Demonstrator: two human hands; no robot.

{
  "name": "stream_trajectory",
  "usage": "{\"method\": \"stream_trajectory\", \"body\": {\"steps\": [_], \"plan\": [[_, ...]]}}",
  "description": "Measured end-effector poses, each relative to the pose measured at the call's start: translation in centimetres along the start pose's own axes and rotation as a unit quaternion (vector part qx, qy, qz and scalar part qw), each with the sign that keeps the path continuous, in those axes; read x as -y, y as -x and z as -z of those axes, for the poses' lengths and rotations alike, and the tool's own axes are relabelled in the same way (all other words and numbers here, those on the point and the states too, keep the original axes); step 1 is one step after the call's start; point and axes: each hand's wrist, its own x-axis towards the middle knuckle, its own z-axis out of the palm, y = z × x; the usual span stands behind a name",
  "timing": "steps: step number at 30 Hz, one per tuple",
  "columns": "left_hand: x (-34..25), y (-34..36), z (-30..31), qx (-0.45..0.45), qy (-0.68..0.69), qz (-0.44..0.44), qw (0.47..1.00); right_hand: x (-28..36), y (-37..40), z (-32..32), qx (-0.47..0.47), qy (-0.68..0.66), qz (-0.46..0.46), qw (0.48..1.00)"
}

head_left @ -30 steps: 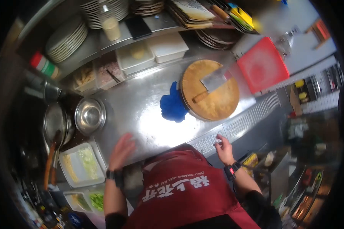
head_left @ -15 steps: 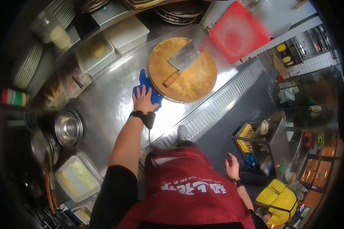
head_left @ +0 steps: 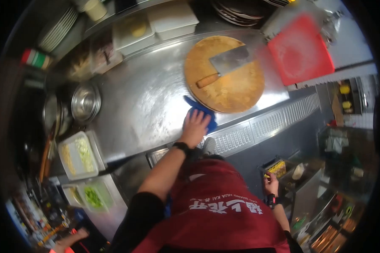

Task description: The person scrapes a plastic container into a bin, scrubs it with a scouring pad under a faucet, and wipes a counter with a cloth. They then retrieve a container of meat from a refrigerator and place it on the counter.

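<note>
My left hand (head_left: 194, 126) presses down on a blue cloth (head_left: 210, 119), its fingers spread over the bunched fabric at the counter's near edge. Just beyond the cloth is a round wooden chopping board (head_left: 240, 92). A cleaver (head_left: 231, 60) lies flat on that board, its wooden handle toward the left. Away from the counter, my right hand (head_left: 271, 184) hangs at my right side, with loosely bent, parted fingers and nothing seen in it.
Steel bowls (head_left: 85, 102) and a tray of chopped food (head_left: 78, 155) stand at left. White tubs (head_left: 173, 20) line the counter's back. A red board (head_left: 299, 50) is at right. Another person's arm (head_left: 69, 241) shows at bottom left.
My left hand has drawn the blue cloth from the board's left side toward the counter's near edge. The view has shifted, and a person in yellow at lower right is out of sight.
</note>
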Motion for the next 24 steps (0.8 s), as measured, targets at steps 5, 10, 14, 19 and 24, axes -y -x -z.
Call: {"method": "stream_trajectory", "body": {"steps": [5,10,14,19,24], "plan": [[2.2,1.8,1.8,0.003,-0.019,0.052,0.998,-0.3,-4.9,3.7,0.027,-0.007,0.006,1.0],[13.5,17.1,4.3,-0.17,-0.089,0.366,0.911,-3.7,-7.9,5.0,0.031,-0.013,-0.022,0.999],[23.0,26.6,4.3,-0.291,-0.177,0.572,0.746,-6.0,-8.3,5.3,0.02,0.03,0.008,0.999],[25.4,22.5,8.2,-0.362,-0.023,0.714,0.599,-7.3,-7.0,5.3,-0.001,0.004,-0.029,1.0],[25.9,9.1,8.0,-0.352,-0.039,0.585,0.729,-9.1,-4.8,3.3,-0.012,-0.038,-0.157,0.987]]}}
